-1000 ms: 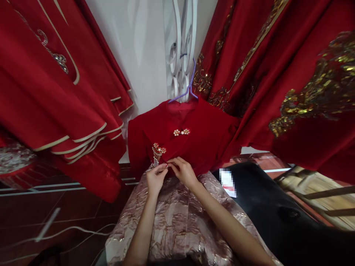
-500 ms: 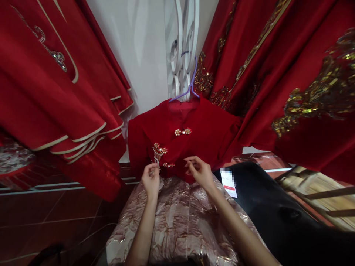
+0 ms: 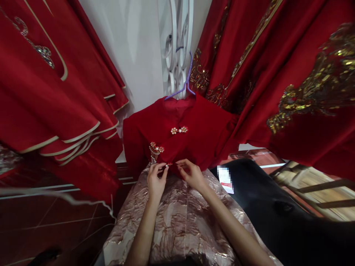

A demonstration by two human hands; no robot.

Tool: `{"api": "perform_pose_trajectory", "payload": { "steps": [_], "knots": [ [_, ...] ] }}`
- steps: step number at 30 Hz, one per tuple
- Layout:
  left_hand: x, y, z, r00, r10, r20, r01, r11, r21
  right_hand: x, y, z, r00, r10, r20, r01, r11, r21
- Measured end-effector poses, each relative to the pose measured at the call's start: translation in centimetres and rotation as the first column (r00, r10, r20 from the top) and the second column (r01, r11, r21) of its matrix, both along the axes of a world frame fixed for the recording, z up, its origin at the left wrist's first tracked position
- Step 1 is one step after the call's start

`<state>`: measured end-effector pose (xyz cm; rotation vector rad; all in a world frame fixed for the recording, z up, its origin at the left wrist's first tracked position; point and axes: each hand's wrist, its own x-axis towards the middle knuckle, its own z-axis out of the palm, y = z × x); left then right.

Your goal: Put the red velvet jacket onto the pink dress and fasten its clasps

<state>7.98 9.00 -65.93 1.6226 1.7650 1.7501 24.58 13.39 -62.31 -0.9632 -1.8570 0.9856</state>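
Observation:
A red velvet jacket (image 3: 161, 118) hangs before me on a purple hanger (image 3: 188, 83). Across its upper front sits a pearl flower clasp (image 3: 179, 130), and a beaded brooch with dangling strands (image 3: 156, 149) is on its left side. Low on the front, my left hand (image 3: 157, 179) has thumb and fingers closed at a smaller pearl clasp (image 3: 170, 164), partly hidden by the fingertips. My right hand (image 3: 192, 174) is curled at the clasp's right end, its thumb and forefinger close together; what lies between them is too small to make out.
Pink brocade fabric (image 3: 172, 221) spreads beneath my forearms. A lit phone (image 3: 225, 179) rests on a black surface (image 3: 249, 195) to the right. Red garments with cream edging (image 3: 83, 92) hang at left, gold-sequined ones (image 3: 313, 88) at right. Behind stands a white scrolled metal frame (image 3: 173, 48).
Both hands have come together at the lower clasp: the left moved right from near the brooch, the right moved slightly left. The whole view has shifted a little.

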Motion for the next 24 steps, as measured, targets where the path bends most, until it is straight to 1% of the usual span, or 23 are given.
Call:
{"api": "perform_pose_trajectory", "payload": {
  "steps": [4,9,16,24],
  "knots": [
    [-0.07,-0.01,-0.08,1.0,-0.017,0.012,0.017,1.0,0.001,-0.11,0.02,-0.43,1.0,0.028,-0.009,-0.028,1.0,-0.002],
    [0.02,0.12,-0.34,0.996,-0.013,0.089,0.015,1.0,-0.015,-0.13,0.05,-0.63,1.0,0.025,-0.015,-0.025,1.0,-0.001],
    [0.09,0.24,-0.47,0.988,-0.013,0.154,0.017,1.0,-0.025,-0.18,-0.04,-0.8,0.999,0.04,-0.026,-0.04,0.999,-0.029],
    [0.15,0.31,-0.54,0.974,0.006,0.227,0.002,0.999,-0.036,-0.17,-0.03,-0.81,0.999,0.044,-0.016,-0.045,0.999,-0.02]
  ]
}}
